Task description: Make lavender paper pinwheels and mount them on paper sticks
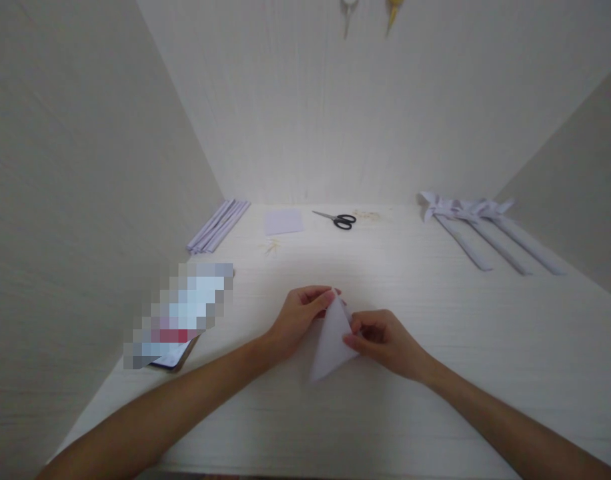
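Observation:
A sheet of pale paper (331, 345), folded into a triangle, is held over the middle of the white table. My left hand (301, 312) pinches its upper corner between thumb and fingers. Lower down on the right edge, my right hand (383, 341) grips the same paper, thumb in front and fingers curled behind. One point of the triangle hangs toward me. The fingertips behind the paper are partly hidden.
Scissors with black handles (341, 220) lie at the back, beside a stack of square paper (284, 222). Rolled paper sticks (219, 227) lie back left, a phone (185, 320) nearer. Paper pinwheel-like pieces on sticks (468, 213) rest back right. Walls enclose the table (485, 327).

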Demonstrator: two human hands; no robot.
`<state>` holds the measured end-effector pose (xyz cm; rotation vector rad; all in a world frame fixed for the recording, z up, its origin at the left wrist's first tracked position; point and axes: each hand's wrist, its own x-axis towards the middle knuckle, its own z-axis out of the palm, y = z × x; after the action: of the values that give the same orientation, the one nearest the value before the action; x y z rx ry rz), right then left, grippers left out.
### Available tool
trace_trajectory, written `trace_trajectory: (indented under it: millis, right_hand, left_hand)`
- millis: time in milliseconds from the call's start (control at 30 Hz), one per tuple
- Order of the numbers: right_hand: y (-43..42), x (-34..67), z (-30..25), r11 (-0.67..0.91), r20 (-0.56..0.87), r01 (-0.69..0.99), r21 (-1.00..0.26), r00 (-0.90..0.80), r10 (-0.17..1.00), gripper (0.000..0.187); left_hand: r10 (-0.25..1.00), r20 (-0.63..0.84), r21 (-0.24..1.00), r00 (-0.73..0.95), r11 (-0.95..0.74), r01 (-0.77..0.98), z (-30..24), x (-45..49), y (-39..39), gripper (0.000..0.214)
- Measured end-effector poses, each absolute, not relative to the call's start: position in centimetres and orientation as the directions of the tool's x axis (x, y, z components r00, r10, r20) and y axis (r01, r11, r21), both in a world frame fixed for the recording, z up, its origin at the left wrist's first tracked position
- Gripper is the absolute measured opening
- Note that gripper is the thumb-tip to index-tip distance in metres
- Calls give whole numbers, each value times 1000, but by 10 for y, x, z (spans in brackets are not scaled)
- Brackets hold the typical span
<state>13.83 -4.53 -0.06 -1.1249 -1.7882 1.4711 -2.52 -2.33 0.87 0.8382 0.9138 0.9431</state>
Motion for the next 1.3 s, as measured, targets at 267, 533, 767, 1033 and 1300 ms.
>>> trace_trajectory:
  millis: [267,533,767,1033,1300]
  right_hand:
    - [-50,137,4,107,-43,232,-967,-559,828,31]
    - [-42,139,8,-98,-104,37,-995,-490,866,31]
    - [-45,132,11,-235,-238,61,-970,-437,867,33]
    - [-41,137,1,-235,-222,-14,-972,-273,936,29]
    - [-42,135,2,-194,-192,-2,-981,-135,972,31]
  left_hand:
    - [903,-323,885,283,394,-249,7,-25,-28,26]
    - [896,-345,881,279,412,-233,13,-24,-31,18]
    - [883,-327,890,336,408,-205,9,-18,-40,24]
    - [699,-426,675,574,668,-312,5,-20,-38,44]
    - [534,-333,737,777,662,-139,10,-22,-44,46]
